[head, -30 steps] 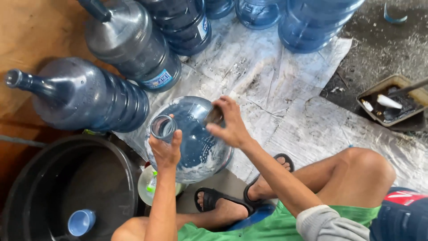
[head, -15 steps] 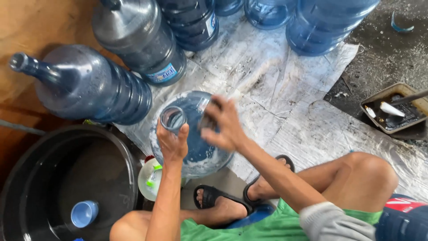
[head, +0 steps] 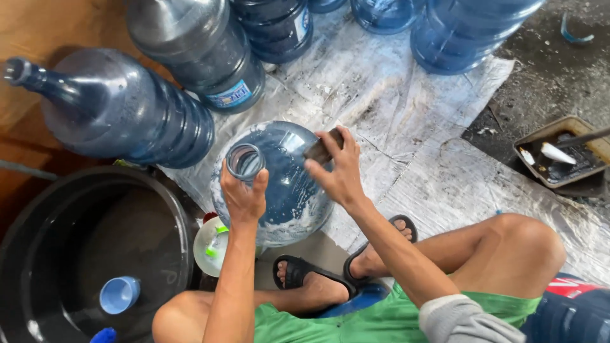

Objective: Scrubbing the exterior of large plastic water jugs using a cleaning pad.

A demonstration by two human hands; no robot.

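Soapy blue jug (head: 279,190): left hand (head: 243,198) grips neck, right hand (head: 340,170) presses sponge (head: 323,148).

Dark, grimy floor (head: 553,76), spread with a worn white plastic sheet (head: 406,114) carrying blue water jugs (head: 279,178); beside it, black basin (head: 38,254) and small tray (head: 562,155).

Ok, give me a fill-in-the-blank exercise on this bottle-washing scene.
1. The left hand grips the soapy water bottle at its ____.
2. The right hand presses a dark ____ against the bottle's shoulder.
3. A small blue cup lies inside the black ____.
4. The person wears black ____ on the feet.

Missing words: neck; scrubbing pad; basin; sandals
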